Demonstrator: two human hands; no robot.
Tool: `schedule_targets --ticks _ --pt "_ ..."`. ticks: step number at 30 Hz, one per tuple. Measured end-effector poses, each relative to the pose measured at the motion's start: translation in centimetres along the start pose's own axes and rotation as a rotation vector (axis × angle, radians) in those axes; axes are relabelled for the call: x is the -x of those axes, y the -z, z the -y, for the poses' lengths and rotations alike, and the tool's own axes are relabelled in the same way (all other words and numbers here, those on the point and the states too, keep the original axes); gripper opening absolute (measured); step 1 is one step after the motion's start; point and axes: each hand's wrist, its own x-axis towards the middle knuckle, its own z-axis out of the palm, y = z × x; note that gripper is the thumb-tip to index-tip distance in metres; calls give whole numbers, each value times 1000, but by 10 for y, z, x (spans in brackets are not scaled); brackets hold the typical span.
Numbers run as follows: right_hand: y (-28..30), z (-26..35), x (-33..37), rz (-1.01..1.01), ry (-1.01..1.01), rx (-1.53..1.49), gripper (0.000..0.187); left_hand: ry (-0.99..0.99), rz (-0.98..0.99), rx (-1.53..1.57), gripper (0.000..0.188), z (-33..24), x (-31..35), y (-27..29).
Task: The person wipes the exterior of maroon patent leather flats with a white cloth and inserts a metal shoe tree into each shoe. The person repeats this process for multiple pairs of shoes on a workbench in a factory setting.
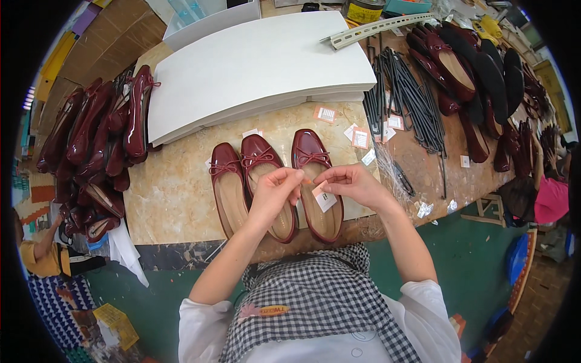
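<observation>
Three burgundy patent ballet flats with small bows lie in front of me, toes pointing away: a left shoe (224,155), a middle shoe (257,147) close beside it, and a right shoe (308,143) slightly apart. Over the right shoe, my right hand (354,184) pinches a small white label (326,201) with dark print. My left hand (277,192) is above the middle shoe, its thumb and forefinger pinched together. A tiny orange bit shows by those fingertips; whether they grip it or the label's edge is hard to see.
A stack of white cardboard sheets (260,66) covers the table's far side. Burgundy shoes (100,130) pile up at left, more shoes (451,63) at right. Beside the stack lie dark thin rods (411,97), several loose labels (361,137) and a black cutter (403,178). Other people work at both sides.
</observation>
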Motion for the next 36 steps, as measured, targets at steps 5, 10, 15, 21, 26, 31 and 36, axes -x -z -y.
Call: schedule_targets --ticks 5,10,15,21,26,31,36 --pt "-5 -3 0 -9 22 34 20 -195 -108 -389 19 -3 5 -7" --pt "-13 -1 -1 -27 38 22 18 -252 -217 -305 22 -4 9 -10" --pt "-20 -6 -2 -99 76 29 16 -218 -145 -413 15 7 4 1" --pt "-28 -16 -6 -211 125 -91 13 -316 -130 -695 17 -8 10 -1" --pt "-29 -16 -7 -259 101 -100 14 -297 -123 -795 16 -12 14 -3" --pt "-30 -18 -8 -259 122 -138 14 -219 -94 -774 17 -11 12 0" --pt "-33 -19 -9 -244 161 -92 14 -249 -94 -752 17 -8 11 2"
